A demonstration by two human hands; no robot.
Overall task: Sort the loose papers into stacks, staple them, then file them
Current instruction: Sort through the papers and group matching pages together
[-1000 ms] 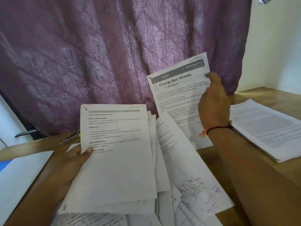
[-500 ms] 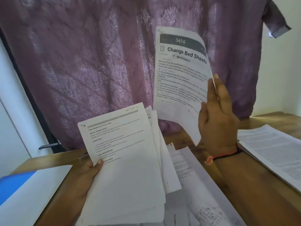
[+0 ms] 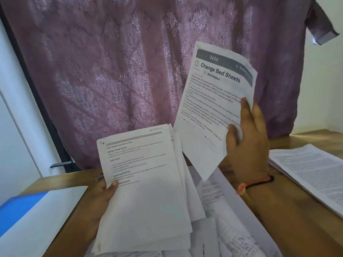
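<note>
Mostly hidden left hand (image 3: 98,201) gripping stack (image 3: 148,201), right hand (image 3: 248,145) pinching sheet (image 3: 209,101), papers (image 3: 232,236) cropped

The left hand (image 3: 100,199) is gripping a sheaf of printed pages (image 3: 146,197) at its left edge, with the thumb lying on the top sheet. The right hand (image 3: 248,145) is pinching a single sheet headed "Change Bed Sheets" (image 3: 209,108) by its right edge, holding it raised and tilted before the purple curtain (image 3: 120,71). Loose papers (image 3: 222,210) are lying on the wooden table (image 3: 311,138) beneath both hands. A thick printed stack (image 3: 311,173) is resting at the right, and a blue-and-white folder (image 3: 22,206) is sitting at the near left.
</note>
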